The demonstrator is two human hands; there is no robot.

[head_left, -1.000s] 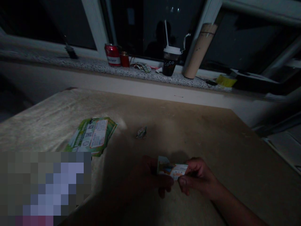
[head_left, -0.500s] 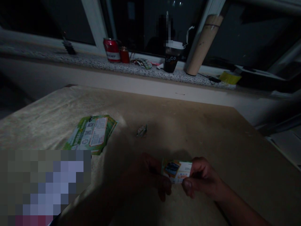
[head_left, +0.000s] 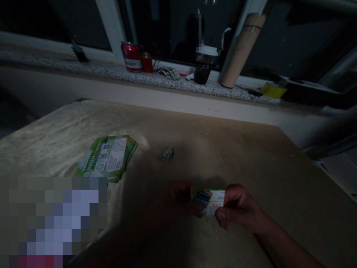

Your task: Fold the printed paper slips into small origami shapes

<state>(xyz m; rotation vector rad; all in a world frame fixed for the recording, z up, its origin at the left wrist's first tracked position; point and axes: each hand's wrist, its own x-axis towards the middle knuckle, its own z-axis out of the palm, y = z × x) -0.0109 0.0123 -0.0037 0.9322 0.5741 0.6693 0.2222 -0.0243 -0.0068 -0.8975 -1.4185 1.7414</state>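
Printed paper (head_left: 216, 199), orange and blue-black lettering unreadable: hovering above tabletop (head_left: 237, 149), well short of far edge. Left hand (head_left: 178, 199): fingers gripping left end, partly lost in shadow. Right hand (head_left: 241, 206): fingers pinching right end. Green leaflets (head_left: 107, 158), small text illegible: lying toward left edge. Beyond far edge, windowsill (head_left: 106, 72): supporting red can (head_left: 131, 57), "iser" showing; cup (head_left: 203, 70), reading "CoCo".

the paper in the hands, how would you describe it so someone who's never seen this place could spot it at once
Below the window sill stands a wide table. Over its near part, two hands hold a small printed paper, dark picture left, white right. Unlike the green leaflets and the little scrap, it is held.
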